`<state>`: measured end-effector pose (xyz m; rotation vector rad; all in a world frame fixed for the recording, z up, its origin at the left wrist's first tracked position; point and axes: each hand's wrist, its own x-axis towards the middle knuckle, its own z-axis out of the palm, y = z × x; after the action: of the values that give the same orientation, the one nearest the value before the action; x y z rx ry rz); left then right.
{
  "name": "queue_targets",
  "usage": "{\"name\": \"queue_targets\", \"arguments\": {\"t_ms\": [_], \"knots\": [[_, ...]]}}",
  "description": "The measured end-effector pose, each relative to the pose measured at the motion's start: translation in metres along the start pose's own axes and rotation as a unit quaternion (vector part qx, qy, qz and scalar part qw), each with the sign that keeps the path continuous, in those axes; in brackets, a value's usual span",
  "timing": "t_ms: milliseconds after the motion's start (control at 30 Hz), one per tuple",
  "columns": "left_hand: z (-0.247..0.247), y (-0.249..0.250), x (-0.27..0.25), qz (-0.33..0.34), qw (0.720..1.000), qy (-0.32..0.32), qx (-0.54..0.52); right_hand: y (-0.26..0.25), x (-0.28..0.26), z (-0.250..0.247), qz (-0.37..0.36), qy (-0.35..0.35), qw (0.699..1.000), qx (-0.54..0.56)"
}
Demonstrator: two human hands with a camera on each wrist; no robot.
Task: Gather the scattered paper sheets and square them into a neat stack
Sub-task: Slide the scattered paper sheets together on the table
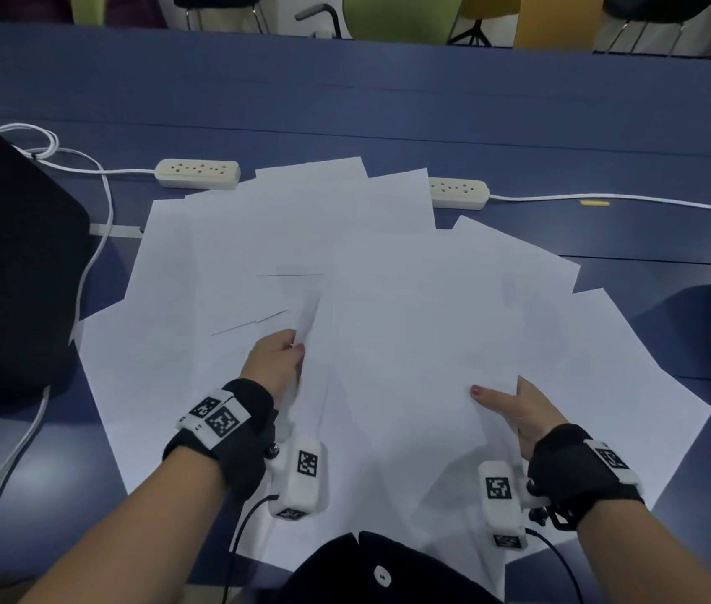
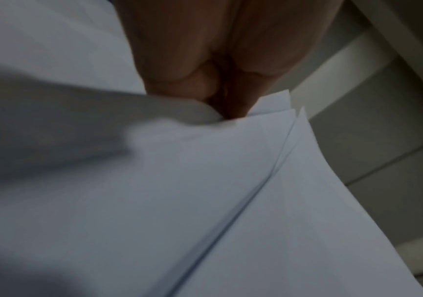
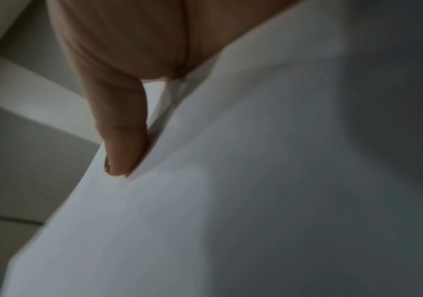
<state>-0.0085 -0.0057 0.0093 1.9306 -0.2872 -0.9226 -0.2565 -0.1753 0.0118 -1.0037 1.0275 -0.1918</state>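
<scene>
White paper sheets (image 1: pixel 345 263) lie fanned out in a big messy pile on the blue table (image 1: pixel 388 102), right in front of the person. Both hands are holding a few sheets from the middle of the pile, lifted a little off the rest. The left hand (image 1: pixel 277 359) pinches the left edge of these sheets, fingers curled under them and thumb on top; in the left wrist view the corners (image 2: pixel 281 104) poke out past the fingers and do not line up. The right hand (image 1: pixel 515 407) grips the right side, thumb lying flat on top and the other fingers hidden under the paper.

I think the job is only just begun — a few sheets are gathered, but most are spread wide, pointing every which way. They all need pulling in, then tapping so the edges match.

Two cream power strips (image 1: pixel 197 173) with white cords sit just behind the paper. Something big and black (image 1: pixel 9 263) rests on the left side of the table. Past the far edge stand chairs — one green (image 1: pixel 397 15).
</scene>
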Motion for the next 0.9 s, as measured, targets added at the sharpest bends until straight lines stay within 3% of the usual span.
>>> {"name": "queue_targets", "arguments": {"t_ms": [100,200,333,467,533,600,700,900], "knots": [[0.0,0.003,0.007,-0.024,0.997,0.033,-0.058,0.0,0.004,0.003,-0.015,-0.017,1.0,0.016],[0.012,0.011,0.005,-0.052,0.994,0.012,-0.096,-0.001,0.008,0.02,0.008,-0.025,0.998,-0.058],[0.02,0.016,-0.003,-0.021,0.999,-0.039,0.002,0.004,0.017,0.02,0.016,0.036,0.994,-0.1],[-0.002,0.014,0.002,0.031,0.991,-0.016,0.129,0.003,0.017,0.001,0.04,0.07,0.993,-0.092],[-0.019,0.02,0.011,0.078,0.96,0.011,0.27,0.001,0.017,-0.009,0.047,0.09,0.993,-0.065],[-0.033,0.032,0.025,0.131,0.907,0.021,0.399,-0.001,0.017,-0.012,0.048,0.089,0.993,-0.058],[-0.042,0.045,0.052,0.117,0.836,-0.002,0.535,-0.003,0.017,-0.011,0.057,0.077,0.993,-0.072],[-0.023,0.054,0.083,0.116,0.801,-0.061,0.584,-0.005,0.016,-0.01,0.05,0.091,0.992,-0.077]]}}
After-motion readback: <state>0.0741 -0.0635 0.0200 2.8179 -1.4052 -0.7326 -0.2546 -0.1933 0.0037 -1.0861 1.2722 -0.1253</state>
